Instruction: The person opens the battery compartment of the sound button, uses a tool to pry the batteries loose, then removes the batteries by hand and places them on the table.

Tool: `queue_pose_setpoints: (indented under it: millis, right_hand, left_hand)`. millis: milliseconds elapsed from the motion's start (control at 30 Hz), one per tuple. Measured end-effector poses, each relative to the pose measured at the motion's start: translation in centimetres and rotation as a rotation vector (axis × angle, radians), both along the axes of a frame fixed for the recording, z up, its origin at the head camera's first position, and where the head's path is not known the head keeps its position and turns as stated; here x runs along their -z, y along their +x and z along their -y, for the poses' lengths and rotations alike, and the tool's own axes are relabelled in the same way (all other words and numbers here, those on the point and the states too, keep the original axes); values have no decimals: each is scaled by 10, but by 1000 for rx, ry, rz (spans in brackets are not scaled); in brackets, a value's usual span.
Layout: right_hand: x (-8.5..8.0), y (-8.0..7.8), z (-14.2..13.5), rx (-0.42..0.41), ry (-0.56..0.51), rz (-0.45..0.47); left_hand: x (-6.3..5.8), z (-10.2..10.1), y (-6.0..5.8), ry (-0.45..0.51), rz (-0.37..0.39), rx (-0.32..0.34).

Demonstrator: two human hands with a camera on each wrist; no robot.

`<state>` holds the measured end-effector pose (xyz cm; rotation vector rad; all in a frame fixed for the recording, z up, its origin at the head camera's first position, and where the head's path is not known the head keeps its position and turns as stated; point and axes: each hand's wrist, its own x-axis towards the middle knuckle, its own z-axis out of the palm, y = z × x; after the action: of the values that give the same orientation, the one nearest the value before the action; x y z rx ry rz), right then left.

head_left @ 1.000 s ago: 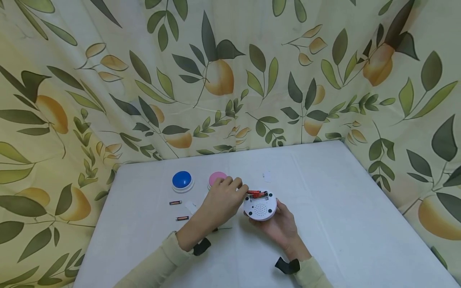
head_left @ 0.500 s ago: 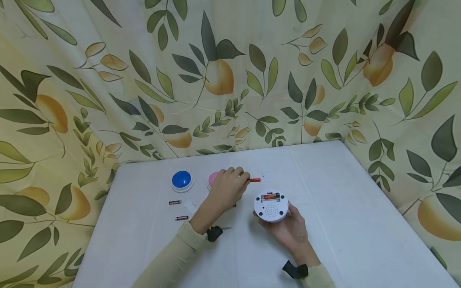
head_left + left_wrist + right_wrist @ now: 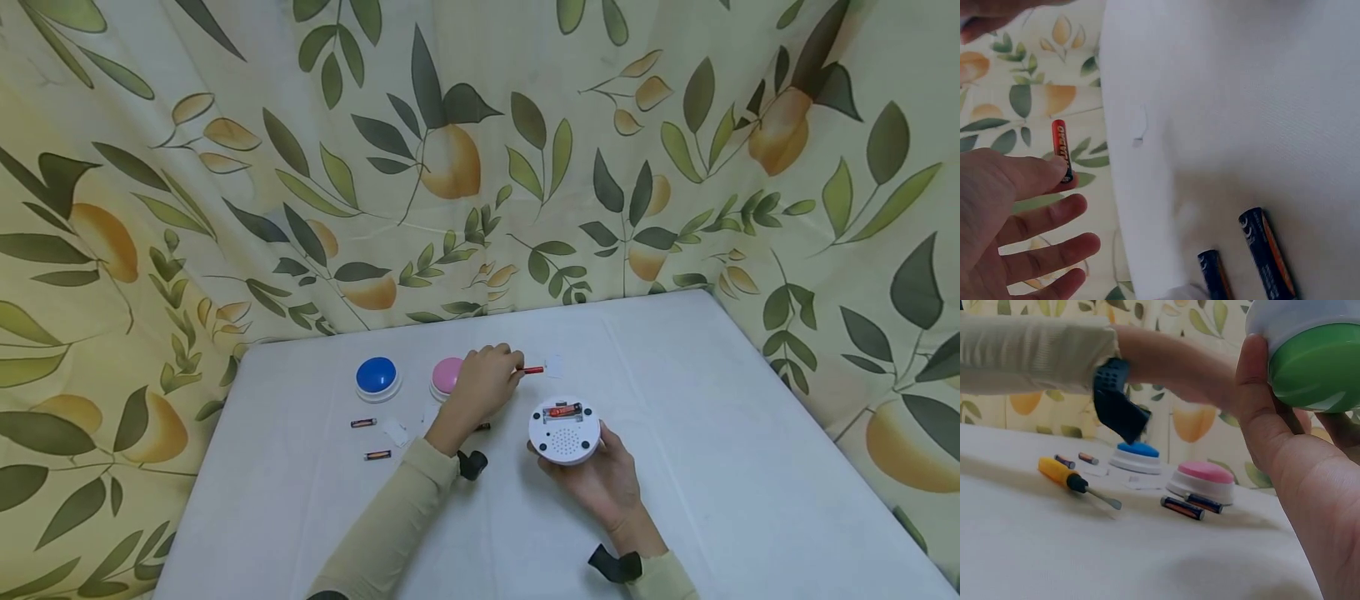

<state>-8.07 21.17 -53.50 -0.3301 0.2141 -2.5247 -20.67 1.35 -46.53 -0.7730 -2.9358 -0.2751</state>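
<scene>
My left hand (image 3: 483, 385) pinches a red AAA-size battery (image 3: 533, 370) between thumb and forefinger, above the table's far part. The left wrist view shows this battery (image 3: 1060, 150) with the other fingers spread below it. My right hand (image 3: 600, 487) holds a round white push-button device (image 3: 564, 442) from beneath, its underside turned up. One red battery (image 3: 564, 410) is visible in the device's uncovered battery bay. The green dome (image 3: 1316, 369) of the button faces down in the right wrist view.
A blue button (image 3: 376, 375) and a pink button (image 3: 446, 375) stand at the back left. Dark batteries (image 3: 363, 422) lie in pairs nearby. A yellow-handled screwdriver (image 3: 1063, 474) lies on the table. A small pale cover (image 3: 553, 367) sits behind the device, another (image 3: 396, 432) left.
The left hand has drawn one red battery away from the device's bay and moved it up and back. The right hand has shifted slightly right with the device, then stayed still.
</scene>
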Motion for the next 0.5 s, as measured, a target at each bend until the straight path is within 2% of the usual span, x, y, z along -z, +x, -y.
queue_pose_setpoints:
  millis: [233,500]
  right_hand:
    - [-2,0,3,-4,-24,-10]
    - [-2,1,4,5,-2,16]
  left_hand:
    - [15,-8,-18,-37,51,-22]
    - [26,-15,-28,-21,97,-27]
